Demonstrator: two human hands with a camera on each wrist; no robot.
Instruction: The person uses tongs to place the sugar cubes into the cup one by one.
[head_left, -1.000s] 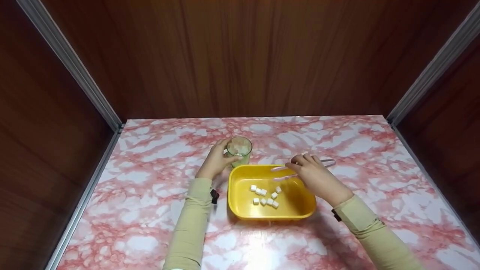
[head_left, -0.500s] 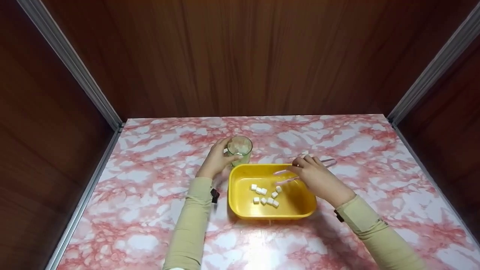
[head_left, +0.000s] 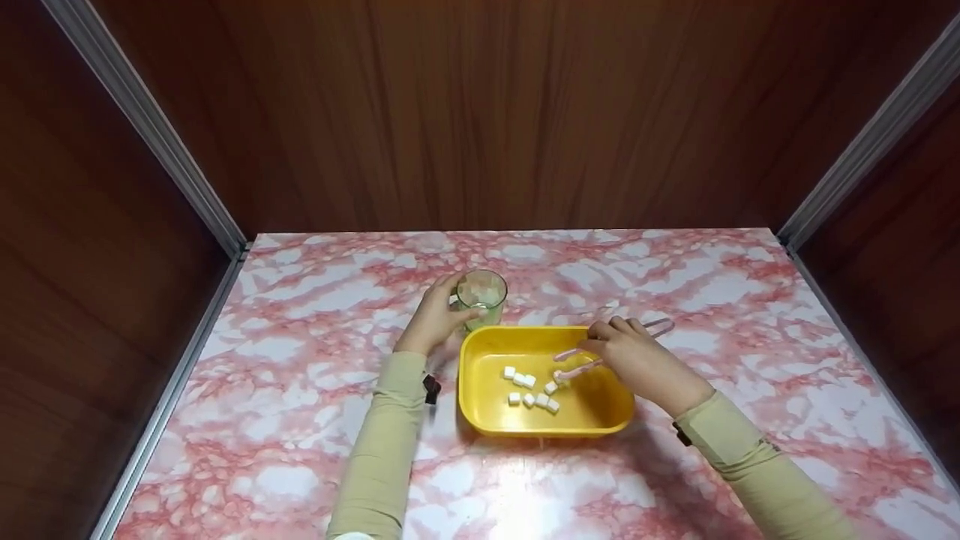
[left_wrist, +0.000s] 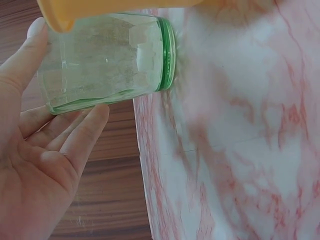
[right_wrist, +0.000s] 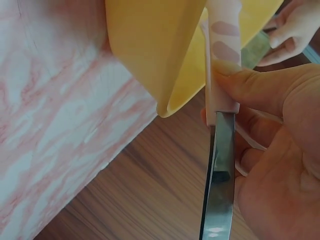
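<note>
Yellow plastic tub (head_left: 540, 433), centre of frame just below the middle, holds loose white cubes (head_left: 529, 381), mostly in its left half and centre. Left hand (head_left: 435, 319) grasps a green-tinted clear glass (head_left: 484, 300) just above the tub's upper left corner: thumb on one side, fingers on the other. Glass upright on the table (head_left: 277, 345), mouth up; left wrist view shows its thick green base. Right hand (head_left: 637, 360), at the tub's upper right, pinches tongs (right_wrist: 224, 125), thumb pressed on a pale pink arm with darker pink spots. Tongs' metal bend sticks out past the hand, to the upper right; pink tips point left over the tub, spread apart. Lower tip is at the rightmost cube; can't tell if touching. Table is red-and-white marbled, filling the lower frame. Light green sleeves (head_left: 386, 442) on both arms, entering from bottom centre-left and bottom right, small dark piece at each wrist. Brown wood-grain panels (head_left: 487, 112) across the top and both sides, grey metal rails (head_left: 154, 127) at the corners.
</note>
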